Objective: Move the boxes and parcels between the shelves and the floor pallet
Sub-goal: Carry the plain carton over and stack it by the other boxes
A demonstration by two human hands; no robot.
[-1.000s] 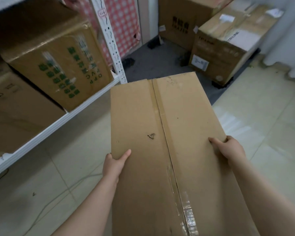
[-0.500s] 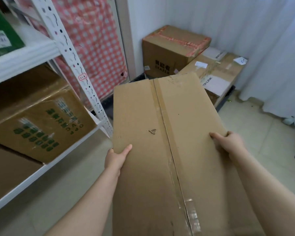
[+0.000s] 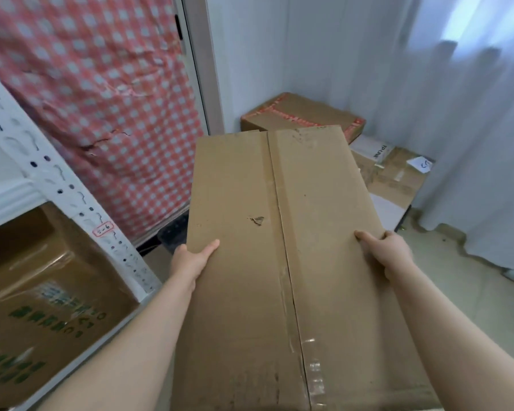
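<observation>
I carry a long brown cardboard box (image 3: 279, 262) with a taped centre seam, held level in front of me. My left hand (image 3: 190, 261) grips its left edge, thumb on top. My right hand (image 3: 386, 250) grips the right edge the same way. Beyond the box's far end, a box with red tape (image 3: 303, 117) and a flatter box with white labels (image 3: 398, 179) sit on the floor pallet in the corner. The pallet itself is mostly hidden.
A white metal shelf upright (image 3: 60, 191) stands at the left, with a box with green print (image 3: 48, 310) on the lower shelf. A red checked cloth (image 3: 101, 99) hangs behind it. White curtains (image 3: 472, 143) close the right side above the tiled floor (image 3: 472, 292).
My view has risen and swung right toward the corner. The shelf slid further left, and the pallet boxes now sit just past the carried box. Both hands keep the same hold.
</observation>
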